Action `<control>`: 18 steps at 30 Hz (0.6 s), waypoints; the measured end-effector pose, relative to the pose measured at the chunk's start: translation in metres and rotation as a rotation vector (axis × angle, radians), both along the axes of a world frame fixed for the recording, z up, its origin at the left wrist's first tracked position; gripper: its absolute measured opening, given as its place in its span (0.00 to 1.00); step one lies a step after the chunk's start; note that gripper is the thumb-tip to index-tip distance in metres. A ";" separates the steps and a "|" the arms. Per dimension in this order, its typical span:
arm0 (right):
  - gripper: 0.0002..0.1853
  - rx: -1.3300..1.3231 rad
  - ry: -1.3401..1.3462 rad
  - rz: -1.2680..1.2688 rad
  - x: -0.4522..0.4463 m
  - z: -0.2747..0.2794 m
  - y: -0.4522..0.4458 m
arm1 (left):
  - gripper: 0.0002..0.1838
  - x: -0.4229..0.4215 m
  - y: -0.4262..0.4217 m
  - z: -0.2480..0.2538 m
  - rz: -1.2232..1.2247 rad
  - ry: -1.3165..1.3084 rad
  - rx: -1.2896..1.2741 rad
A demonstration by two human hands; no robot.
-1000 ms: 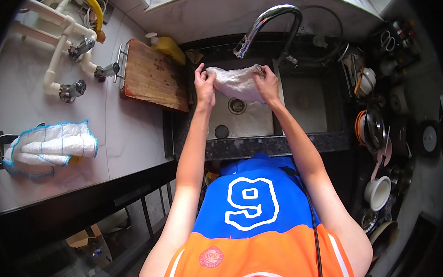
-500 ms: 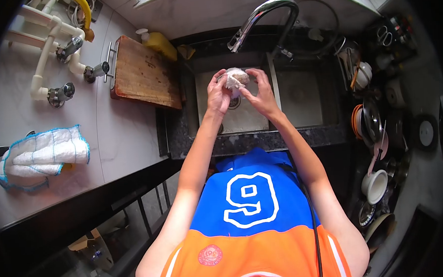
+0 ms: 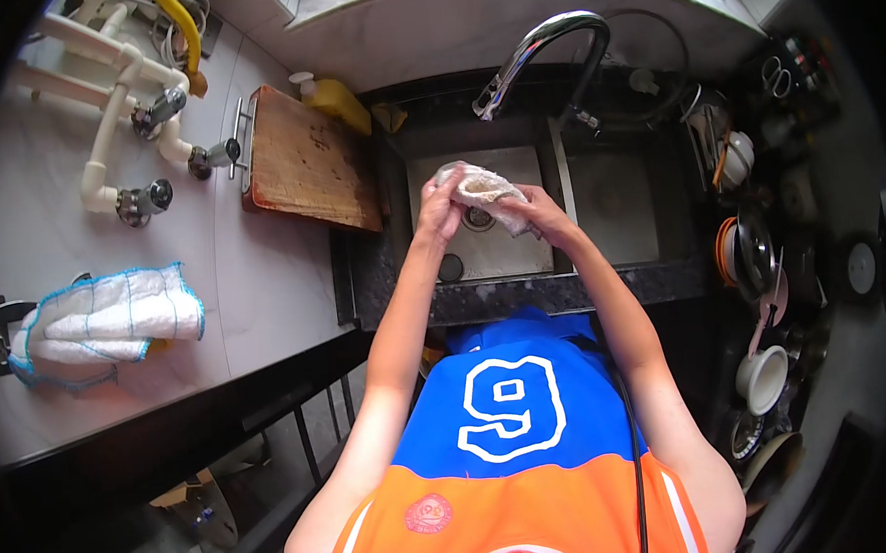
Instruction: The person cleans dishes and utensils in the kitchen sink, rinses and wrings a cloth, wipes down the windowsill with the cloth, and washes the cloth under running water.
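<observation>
A crumpled whitish cloth [image 3: 482, 186] is held over the left basin of the sink [image 3: 502, 258]. My left hand [image 3: 440, 209] has its fingers wrapped round the cloth's left end. At the other end, my right hand [image 3: 542, 212] grips it, thumb on top. Part of the drain shows just below the cloth. The chrome faucet [image 3: 540, 33] arches above and behind my hands, and no water is seen running from it.
Left of the sink lie a wooden cutting board [image 3: 307, 161] and a yellow bottle [image 3: 336, 104]. A white cloth with blue edging [image 3: 109, 316] hangs at the far left, below pipes with valves [image 3: 159, 111]. Bowls and pans [image 3: 764, 375] line the right side.
The cloth went from stretched between my hands to bunched up, and is now partly opened out again. Both hands came together, then moved slightly apart and lower over the basin.
</observation>
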State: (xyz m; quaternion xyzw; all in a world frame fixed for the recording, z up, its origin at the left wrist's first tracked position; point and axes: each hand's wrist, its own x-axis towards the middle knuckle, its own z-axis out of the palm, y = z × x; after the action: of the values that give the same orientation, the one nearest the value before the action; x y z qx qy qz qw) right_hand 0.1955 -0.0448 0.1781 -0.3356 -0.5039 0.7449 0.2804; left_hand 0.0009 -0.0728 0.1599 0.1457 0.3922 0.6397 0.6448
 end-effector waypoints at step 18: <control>0.13 -0.435 0.371 -0.239 -0.010 0.050 0.010 | 0.12 0.061 0.005 0.036 0.092 0.534 0.355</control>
State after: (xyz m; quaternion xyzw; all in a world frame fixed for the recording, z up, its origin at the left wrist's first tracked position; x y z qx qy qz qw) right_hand 0.1851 -0.0346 0.2281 -0.3027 -0.2300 0.8455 0.3750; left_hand 0.0621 -0.0679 0.1961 0.4008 0.4360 0.6658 0.4539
